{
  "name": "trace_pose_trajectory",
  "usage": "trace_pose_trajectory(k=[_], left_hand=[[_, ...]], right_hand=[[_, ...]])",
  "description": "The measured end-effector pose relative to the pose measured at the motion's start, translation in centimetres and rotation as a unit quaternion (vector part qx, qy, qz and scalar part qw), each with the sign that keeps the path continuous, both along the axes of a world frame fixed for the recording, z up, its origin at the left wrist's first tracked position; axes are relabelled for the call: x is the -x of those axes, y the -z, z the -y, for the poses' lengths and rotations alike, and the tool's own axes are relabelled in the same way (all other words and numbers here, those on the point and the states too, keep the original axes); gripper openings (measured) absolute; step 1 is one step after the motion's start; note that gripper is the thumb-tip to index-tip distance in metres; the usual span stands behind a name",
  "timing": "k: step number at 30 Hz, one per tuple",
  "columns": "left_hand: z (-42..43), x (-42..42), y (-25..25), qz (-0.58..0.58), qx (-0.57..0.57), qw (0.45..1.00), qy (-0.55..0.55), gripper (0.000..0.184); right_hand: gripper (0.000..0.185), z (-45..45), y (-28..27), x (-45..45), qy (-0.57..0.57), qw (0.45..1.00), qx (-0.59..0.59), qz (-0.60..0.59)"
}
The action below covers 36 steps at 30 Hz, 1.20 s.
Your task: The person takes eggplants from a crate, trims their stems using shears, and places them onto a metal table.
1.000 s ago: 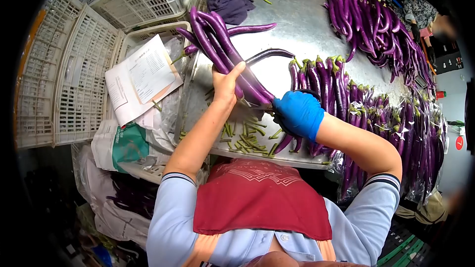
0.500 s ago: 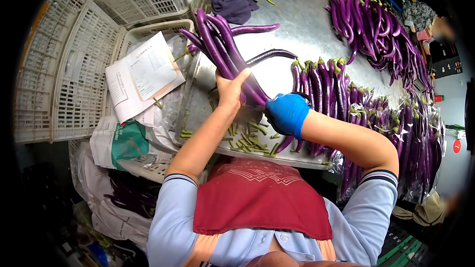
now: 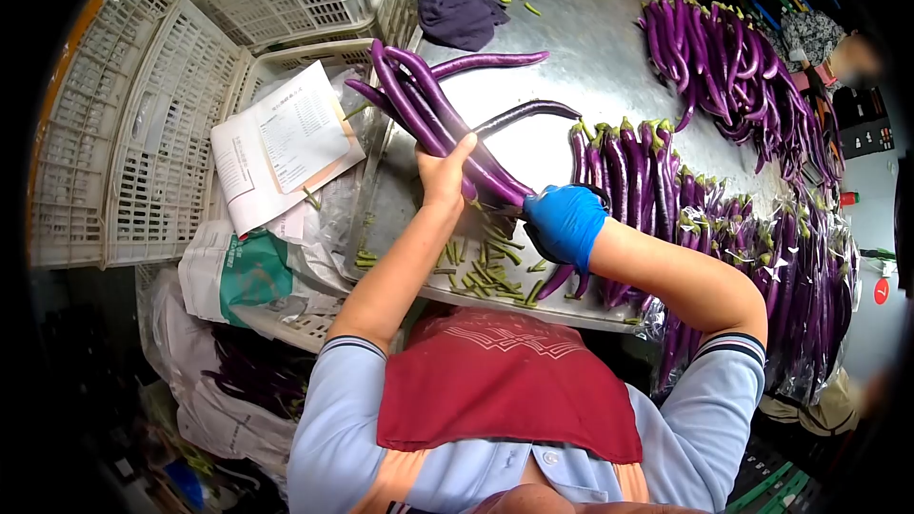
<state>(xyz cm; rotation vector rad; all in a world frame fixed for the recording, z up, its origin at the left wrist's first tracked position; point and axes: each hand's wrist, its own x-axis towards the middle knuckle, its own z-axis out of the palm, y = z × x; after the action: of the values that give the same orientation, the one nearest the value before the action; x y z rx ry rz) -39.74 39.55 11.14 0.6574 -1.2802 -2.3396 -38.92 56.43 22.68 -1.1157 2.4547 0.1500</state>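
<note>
Currently the bare left hand [image 3: 446, 174] is clamped on a bunch of long, glossy purple eggplants [image 3: 444, 107], held slanting above the near left part of the silver metal table [image 3: 581, 38]. At the bunch's near end, the blue-gloved right hand [image 3: 566, 225] has its fingers curled around a mostly hidden black-handled tool [image 3: 545, 247]. Short green stem pieces [image 3: 490, 278] lie scattered nearby; upright-laid purple eggplants [image 3: 636, 171] line up to the right.

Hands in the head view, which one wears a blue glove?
The right hand, at the near end of the held eggplants. The left hand, wrapped around them farther up, is bare.
</note>
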Motion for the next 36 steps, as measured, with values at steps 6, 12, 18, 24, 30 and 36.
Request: trace_pose_trajectory(k=[6,12,18,24,30,36], left_hand=[[-0.5,-0.3,-0.6,-0.002,-0.007,1.0,0.006,0.04],[-1.0,-0.6,-1.3,0.011,-0.02,0.999,0.026,0.04],[-1.8,-0.6,0.7,-0.004,-0.014,1.0,0.017,0.043],[-2.1,-0.7,-1.0,-0.023,0.019,0.998,0.061,0.039],[-4.6,0.5,-3.1,-0.009,0.116,0.981,0.157,0.047],[-8.0,0.9,-5.0,0.007,0.117,0.965,0.234,0.054]], right_hand=[[0.017,0.2,0.1,0.0,-0.005,1.0,-0.021,0.004],[0.018,0.6,0.5,0.2,-0.025,0.999,-0.034,0.021],[0.017,2.0,1.1,-0.5,-0.033,0.997,-0.067,-0.033],[0.018,0.9,2.6,-1.3,-0.076,0.997,-0.019,-0.006],[0.017,-2.6,3.0,-1.9,0.012,0.997,0.072,0.031],[0.016,-5.8,1.4,-3.0,0.116,0.986,0.103,0.057]])
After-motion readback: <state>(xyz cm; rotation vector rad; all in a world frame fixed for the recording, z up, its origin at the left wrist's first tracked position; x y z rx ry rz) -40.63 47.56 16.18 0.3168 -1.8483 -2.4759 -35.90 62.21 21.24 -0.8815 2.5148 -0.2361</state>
